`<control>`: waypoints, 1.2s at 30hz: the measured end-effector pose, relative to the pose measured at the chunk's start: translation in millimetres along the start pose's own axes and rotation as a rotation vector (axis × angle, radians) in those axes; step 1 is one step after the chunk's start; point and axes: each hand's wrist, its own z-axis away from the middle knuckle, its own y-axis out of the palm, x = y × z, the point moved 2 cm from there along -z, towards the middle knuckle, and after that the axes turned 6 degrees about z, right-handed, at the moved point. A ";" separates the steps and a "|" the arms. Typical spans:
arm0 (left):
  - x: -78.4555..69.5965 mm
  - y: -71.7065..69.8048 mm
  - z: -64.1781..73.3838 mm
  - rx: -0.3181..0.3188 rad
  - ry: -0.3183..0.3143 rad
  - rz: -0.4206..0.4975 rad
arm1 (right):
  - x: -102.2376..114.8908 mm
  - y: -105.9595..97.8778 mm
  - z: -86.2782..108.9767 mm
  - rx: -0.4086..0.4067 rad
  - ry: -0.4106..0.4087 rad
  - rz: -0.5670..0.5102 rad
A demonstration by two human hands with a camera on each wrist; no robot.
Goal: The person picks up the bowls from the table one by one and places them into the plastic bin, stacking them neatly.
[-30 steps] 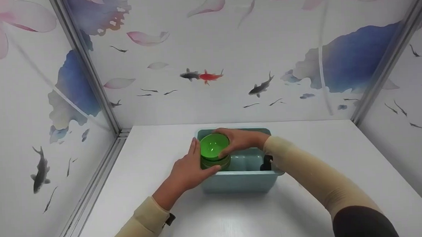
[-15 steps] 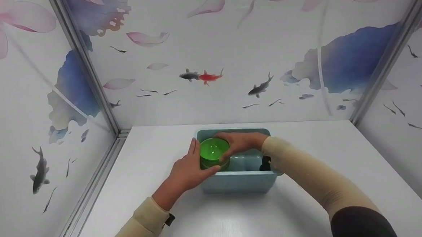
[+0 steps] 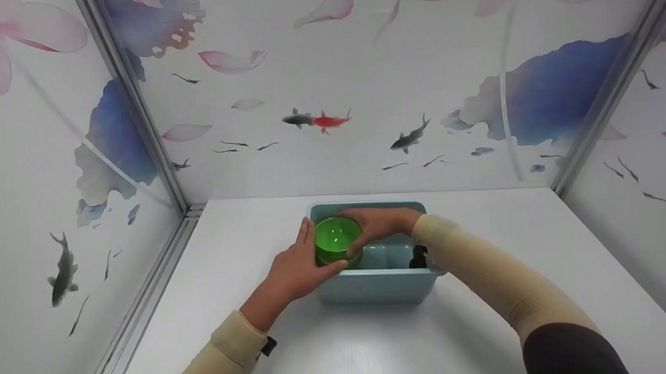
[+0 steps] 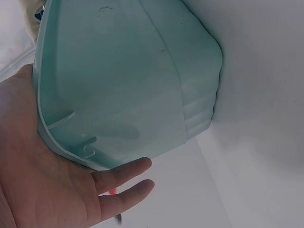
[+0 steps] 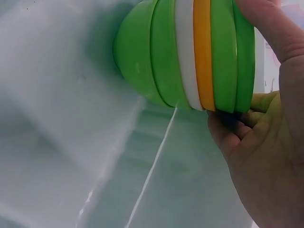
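Observation:
Nested bowls stand as a stack [image 5: 164, 57] at the left end of a pale blue-green plastic bin [image 3: 378, 287]; in the right wrist view it shows green, white and orange rims. The top green bowl [image 3: 335, 235] faces upward. My right hand [image 3: 383, 221] reaches into the bin and grips this bowl at its right side, thumb at the near side and fingers behind. My left hand [image 3: 300, 268] rests against the bin's left front corner. Its thumb lies along the front rim, and in the left wrist view two fingers stretch out straight beside the outer wall.
The bin stands on a white table [image 3: 353, 345], near a back wall [image 3: 332, 164] printed with fish and petals. A black object [image 3: 419, 256] shows by the right wrist at the bin's right end. Metal posts [image 3: 135, 106] edge the side panels.
My right hand has lowered the top green bowl a little, down onto the stack, during the first half second. Since then it has barely moved. My left hand keeps its place at the bin's corner.

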 end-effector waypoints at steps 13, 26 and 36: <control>-2.6 -1.2 -2.9 0.012 0.000 0.006 | 14.0 -26.8 33.4 -0.116 0.024 0.160; -0.2 -7.3 -1.3 -0.018 0.043 0.022 | -16.9 -49.7 153.8 -0.437 0.105 0.051; 27.4 -39.4 -7.0 -0.117 0.042 -0.017 | -76.1 -16.1 221.3 -0.603 0.289 0.124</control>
